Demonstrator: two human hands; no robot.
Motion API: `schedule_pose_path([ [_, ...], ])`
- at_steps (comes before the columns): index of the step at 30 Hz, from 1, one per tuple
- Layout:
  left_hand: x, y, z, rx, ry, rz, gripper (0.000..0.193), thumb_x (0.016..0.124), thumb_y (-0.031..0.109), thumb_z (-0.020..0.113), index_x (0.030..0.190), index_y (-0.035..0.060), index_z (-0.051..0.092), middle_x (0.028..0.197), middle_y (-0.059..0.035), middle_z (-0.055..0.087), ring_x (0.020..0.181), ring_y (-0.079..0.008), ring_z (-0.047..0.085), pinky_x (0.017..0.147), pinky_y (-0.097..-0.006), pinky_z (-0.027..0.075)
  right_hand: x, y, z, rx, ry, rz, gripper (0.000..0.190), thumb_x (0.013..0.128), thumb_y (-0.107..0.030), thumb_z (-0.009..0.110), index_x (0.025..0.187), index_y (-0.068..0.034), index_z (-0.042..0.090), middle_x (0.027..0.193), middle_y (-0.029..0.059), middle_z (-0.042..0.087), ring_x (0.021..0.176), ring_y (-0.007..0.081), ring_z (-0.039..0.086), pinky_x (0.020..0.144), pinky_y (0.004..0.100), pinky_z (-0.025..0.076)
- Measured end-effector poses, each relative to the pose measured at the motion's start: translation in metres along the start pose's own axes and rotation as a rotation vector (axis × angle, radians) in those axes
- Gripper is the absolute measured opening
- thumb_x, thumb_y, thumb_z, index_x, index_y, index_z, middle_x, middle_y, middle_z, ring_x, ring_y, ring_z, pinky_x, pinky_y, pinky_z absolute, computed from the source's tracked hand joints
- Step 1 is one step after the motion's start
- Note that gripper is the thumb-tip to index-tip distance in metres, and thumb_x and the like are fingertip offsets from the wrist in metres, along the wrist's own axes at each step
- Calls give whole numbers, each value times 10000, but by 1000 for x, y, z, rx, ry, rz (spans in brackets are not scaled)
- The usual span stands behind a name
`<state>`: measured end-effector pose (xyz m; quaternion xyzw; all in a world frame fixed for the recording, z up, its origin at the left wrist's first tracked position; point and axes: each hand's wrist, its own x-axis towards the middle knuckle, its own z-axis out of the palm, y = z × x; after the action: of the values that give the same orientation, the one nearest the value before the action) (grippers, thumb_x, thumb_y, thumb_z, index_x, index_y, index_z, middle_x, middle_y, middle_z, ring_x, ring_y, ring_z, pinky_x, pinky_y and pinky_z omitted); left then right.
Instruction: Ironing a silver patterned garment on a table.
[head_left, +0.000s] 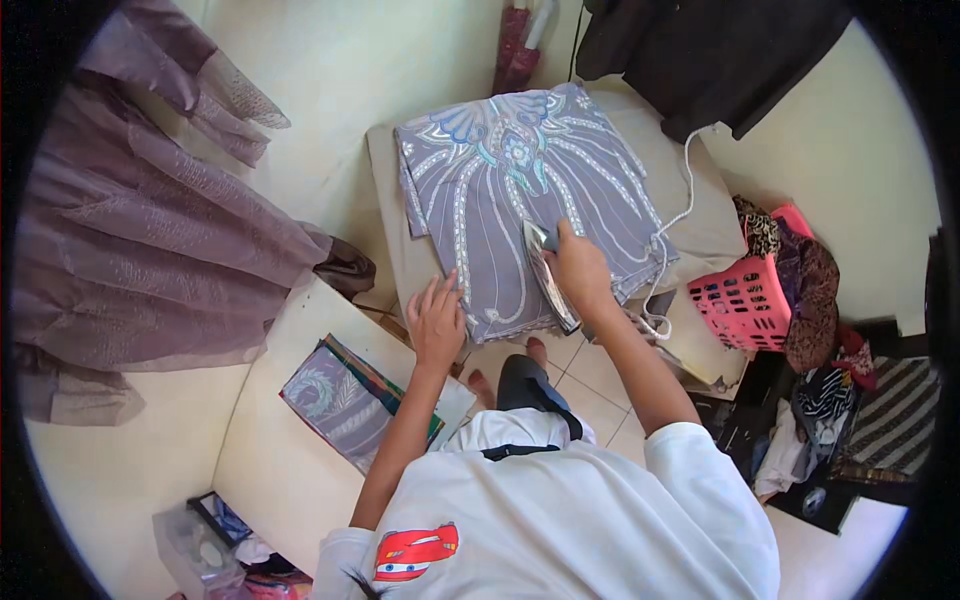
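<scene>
A grey patterned cloth with white and blue motifs lies spread on a beige-covered ironing surface. My right hand is closed around the handle of a clothes iron, whose soleplate is tilted partly into view over the cloth's lower middle. Whether the iron touches the cloth cannot be told. A white cord runs along the cloth's right side. My left hand rests with fingers apart at the cloth's lower left edge, holding nothing. Folded patterned cloths lie on a pale surface beside my left forearm.
A pink basket full of clothes stands to the right. Purple sheer garments hang at left, a dark garment at upper right. More clothes lie on a black surface at lower right. A clear plastic box is at lower left.
</scene>
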<state>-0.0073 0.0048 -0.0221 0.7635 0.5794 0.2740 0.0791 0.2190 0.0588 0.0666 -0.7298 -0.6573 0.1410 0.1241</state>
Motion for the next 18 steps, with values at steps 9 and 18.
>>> schedule_pose_path([
  [9, 17, 29, -7, 233, -131, -88, 235, 782, 160, 555, 1009, 110, 586, 1248, 27, 535, 1195, -200, 459, 1004, -659, 148, 98, -25, 29, 51, 144, -97, 398, 780, -207, 655, 1089, -40, 469, 753, 208, 629, 704, 398, 621, 627, 495, 485],
  [18, 70, 88, 34, 81, -121, -180, 466, 836, 251, 542, 1278, 129, 462, 1393, -67, 373, 1274, -275, 359, 1010, -646, 142, -2, 86, -36, 38, -18, 117, 398, 797, -248, 641, 1095, -42, 477, 729, 224, 618, 696, 407, 605, 601, 487, 469],
])
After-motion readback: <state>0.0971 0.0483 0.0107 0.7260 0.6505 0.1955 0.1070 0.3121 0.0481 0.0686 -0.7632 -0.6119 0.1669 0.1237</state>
